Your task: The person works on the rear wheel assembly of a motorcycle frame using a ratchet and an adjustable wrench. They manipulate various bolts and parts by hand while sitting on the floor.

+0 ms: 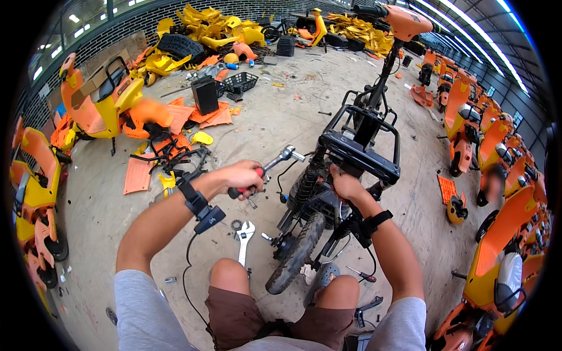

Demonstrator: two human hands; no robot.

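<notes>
My left hand (246,176) is closed round a ratchet wrench (284,155) with a red and black handle and a socket on its head, held in the air left of a stripped scooter (358,153). My right hand (345,182) reaches into the scooter's black frame below the rack, beside the shock absorber (305,182); what its fingers hold is hidden. The wheel (301,251) stands between my knees. An adjustable wrench (244,234) lies on the floor left of it, near a loose socket (171,280); a screwdriver (366,276) lies to the right.
Orange-and-yellow scooters line both sides (492,234) (88,108). Loose body panels (137,172), a black box (204,95) and a plastic crate (239,82) lie at the left and back. Heaps of yellow panels (211,29) lie along the brick wall, and an orange helmet (456,210) is on the right.
</notes>
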